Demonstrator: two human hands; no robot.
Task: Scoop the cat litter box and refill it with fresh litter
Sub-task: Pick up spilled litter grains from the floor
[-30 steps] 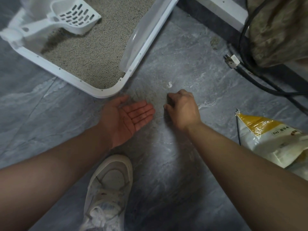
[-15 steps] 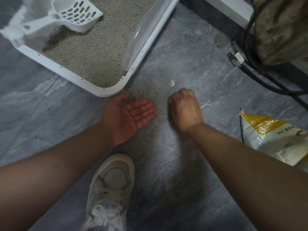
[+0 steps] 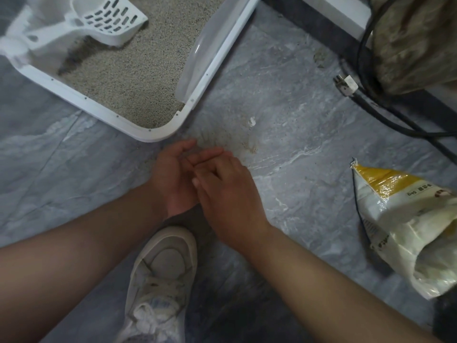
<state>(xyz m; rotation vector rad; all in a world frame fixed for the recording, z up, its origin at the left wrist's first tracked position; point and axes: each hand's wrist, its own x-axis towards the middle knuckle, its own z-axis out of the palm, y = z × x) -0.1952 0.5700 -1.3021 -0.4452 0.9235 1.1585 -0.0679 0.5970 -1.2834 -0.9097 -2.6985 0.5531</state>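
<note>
One view only, from the head camera, looking down at a grey stone floor (image 3: pixel 284 134). Both hands meet just below the corner of the litter box (image 3: pixel 158 134). The left hand (image 3: pixel 173 179) lies palm up and cupped, fingers together and slightly curled; the right hand (image 3: pixel 222 184) lies across it, palm down, fingers straight and pressed together over the left palm. Whether grains sit between them I cannot tell. Beside the hands, a thin smear of spilled litter (image 3: pixel 232 139) with finger streaks remains on the floor, plus a small white scrap (image 3: pixel 252 122).

Inside the box, pale litter (image 3: pixel 138 78) covers the floor evenly, and the slotted white scoop (image 3: pixel 108 21) rests in it near the far corner. The yellow-and-white litter bag (image 3: pixel 405 233) lies open on its side, well apart to the right.

Judging from this, scooping and refilling look largely done, and the step in hand is tidying spilled grains. Left to do: clearing the remaining dust, emptying the palm, and putting bag and scoop away.

A shoe (image 3: pixel 163 273) and black cables (image 3: pixel 371 95) also show.
</note>
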